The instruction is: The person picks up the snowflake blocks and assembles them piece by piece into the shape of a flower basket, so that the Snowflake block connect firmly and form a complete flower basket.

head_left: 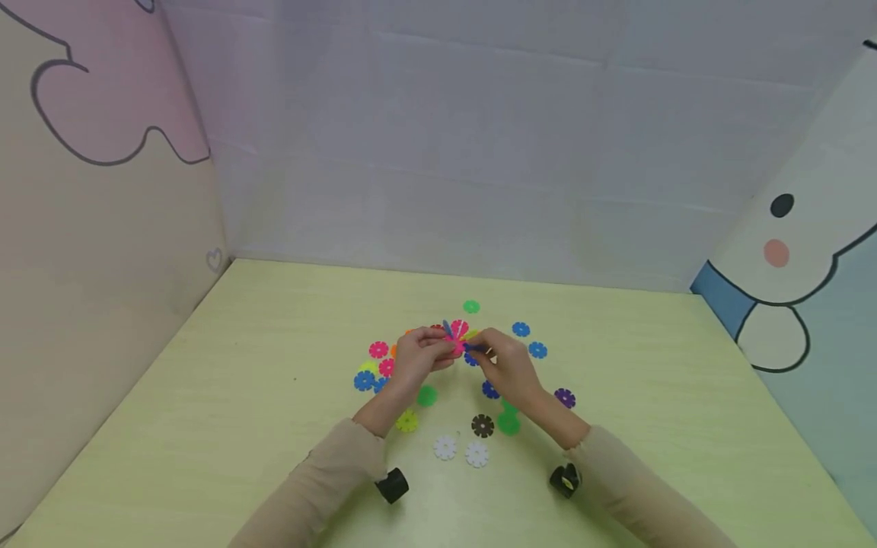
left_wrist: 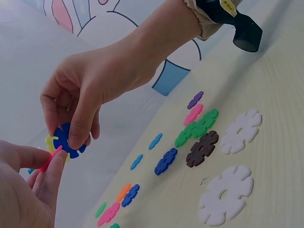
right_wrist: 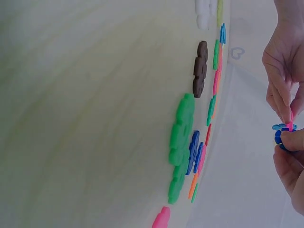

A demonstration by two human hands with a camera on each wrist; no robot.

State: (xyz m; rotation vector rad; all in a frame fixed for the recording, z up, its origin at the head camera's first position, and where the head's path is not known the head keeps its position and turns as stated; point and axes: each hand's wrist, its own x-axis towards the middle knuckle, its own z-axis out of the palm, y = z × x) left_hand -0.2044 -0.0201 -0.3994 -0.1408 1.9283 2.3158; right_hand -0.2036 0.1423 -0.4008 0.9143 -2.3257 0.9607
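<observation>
My left hand (head_left: 421, 356) pinches a pink notched plastic disc (left_wrist: 49, 159) between thumb and fingers, above the table. A lighter blue disc (head_left: 448, 329) stands up beside that pink one. From the other side, my right hand (head_left: 508, 367) pinches a dark blue notched disc (left_wrist: 61, 139) by its edge. This blue disc meets the pink one at their edges, and a yellow disc (left_wrist: 49, 143) shows partly behind it. In the right wrist view, both hands come together at the far right, their fingertips covering much of the joined pieces.
Loose notched discs lie around on the pale table (head_left: 226, 426): two white discs, one of them here (head_left: 476, 454), a brown disc (head_left: 483, 425), green discs (head_left: 508, 423), a purple disc (head_left: 565, 397) and several pink, blue, yellow and orange ones. Printed walls enclose the table's back and sides.
</observation>
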